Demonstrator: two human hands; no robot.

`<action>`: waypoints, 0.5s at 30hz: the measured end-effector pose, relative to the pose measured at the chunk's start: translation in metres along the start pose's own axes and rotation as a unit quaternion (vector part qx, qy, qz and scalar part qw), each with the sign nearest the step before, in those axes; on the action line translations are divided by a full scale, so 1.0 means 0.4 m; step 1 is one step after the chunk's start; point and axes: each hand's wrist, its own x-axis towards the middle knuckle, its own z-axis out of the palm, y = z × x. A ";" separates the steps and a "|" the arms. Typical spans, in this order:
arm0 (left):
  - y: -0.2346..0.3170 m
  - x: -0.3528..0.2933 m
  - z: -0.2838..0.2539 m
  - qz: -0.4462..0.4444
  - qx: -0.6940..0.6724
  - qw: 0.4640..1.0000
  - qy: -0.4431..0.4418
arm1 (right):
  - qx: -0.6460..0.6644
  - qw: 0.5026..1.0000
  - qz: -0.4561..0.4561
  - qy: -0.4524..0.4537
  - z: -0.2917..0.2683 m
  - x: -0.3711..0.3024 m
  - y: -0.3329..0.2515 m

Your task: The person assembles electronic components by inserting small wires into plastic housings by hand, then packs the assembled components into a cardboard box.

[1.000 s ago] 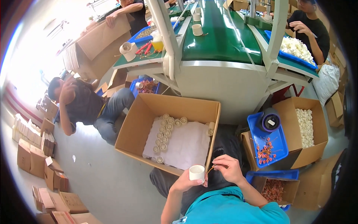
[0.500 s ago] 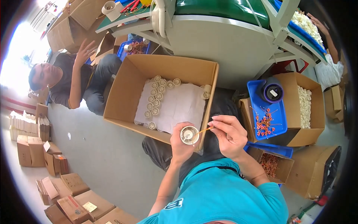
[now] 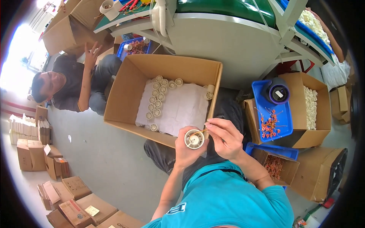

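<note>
My left hand (image 3: 184, 152) is wrapped round a white round plastic part (image 3: 194, 139) with a spoked, wheel-like end that faces up. An orange wire (image 3: 200, 131) runs out of this part to the right. My right hand (image 3: 225, 139) pinches the wire's free end between thumb and fingertips, close to the part. Just beyond my hands stands an open cardboard box (image 3: 159, 138). Inside it, several similar white plastic parts (image 3: 156, 103) stand in rows along the left of a white sheet (image 3: 186, 106), and a few more sit at its right edge.
On the right, a blue tray (image 3: 282, 126) carries orange-red wired pieces (image 3: 270, 127) and a dark purple-rimmed roll (image 3: 277, 93). Beside it are boxes of white parts (image 3: 310, 108) and wired pieces (image 3: 274, 166). A person (image 3: 72, 81) sits at the left. A grey-framed machine (image 3: 224, 41) stands ahead.
My right hand has moved left and closer to the white plastic part, so less wire shows between them. The seated person's raised hand and head have shifted right.
</note>
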 end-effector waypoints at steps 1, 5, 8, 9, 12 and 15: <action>-0.001 0.002 0.000 0.000 0.000 1.000 0.000 | 0.000 1.000 -0.001 0.000 0.000 -0.001 0.005; 0.002 0.007 -0.003 0.003 -0.001 1.000 0.000 | 0.003 0.999 -0.011 -0.042 -0.012 0.009 0.011; -0.006 0.012 -0.004 0.031 0.047 0.998 0.001 | 0.031 0.994 0.028 -0.101 -0.031 0.018 0.007; -0.011 0.015 -0.004 0.062 0.093 0.994 0.001 | 0.055 0.987 0.059 -0.141 -0.036 0.022 0.004; -0.023 0.012 -0.005 0.096 0.160 0.982 0.001 | 0.046 0.969 0.120 -0.212 -0.039 0.048 -0.021; -0.012 0.024 0.007 0.160 0.220 0.962 -0.007 | 0.046 0.955 0.159 -0.245 -0.030 0.042 -0.014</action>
